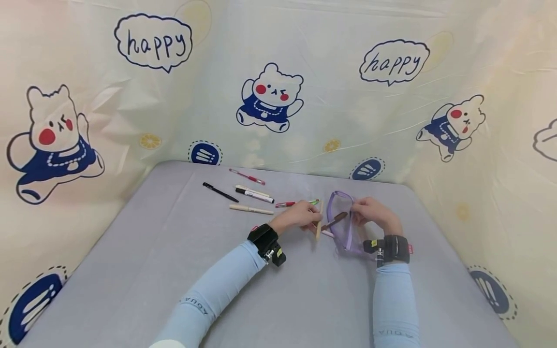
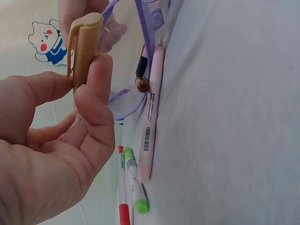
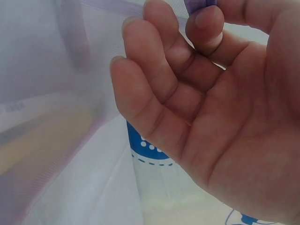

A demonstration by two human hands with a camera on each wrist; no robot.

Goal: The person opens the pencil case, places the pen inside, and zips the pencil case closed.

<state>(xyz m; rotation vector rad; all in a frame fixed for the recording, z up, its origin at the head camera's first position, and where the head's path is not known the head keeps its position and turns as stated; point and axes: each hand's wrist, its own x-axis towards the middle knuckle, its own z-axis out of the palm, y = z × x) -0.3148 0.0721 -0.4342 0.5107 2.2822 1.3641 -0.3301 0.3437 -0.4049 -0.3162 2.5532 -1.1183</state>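
Note:
My left hand [image 1: 299,215] pinches a tan capped pen [image 2: 86,44] between thumb and fingers, the clipped cap uppermost in the left wrist view. Just to its right, my right hand [image 1: 373,212] grips the purple edge of a see-through zip pouch [image 1: 329,212] and holds it raised. A brown pen [image 1: 337,221] lies at the pouch's near side; whether it is inside is hard to tell. Through the pouch wall, blurred pen shapes show in the right wrist view. A pale pink pen [image 2: 152,112] lies on the table below the left hand.
Left of the hands lie a red pen [image 1: 247,177], a black pen [image 1: 220,192], a white marker with a black cap [image 1: 254,195] and a cream pen [image 1: 251,209]. A green-ended white marker [image 2: 136,183] and another red pen [image 1: 285,204] lie nearer the left hand.

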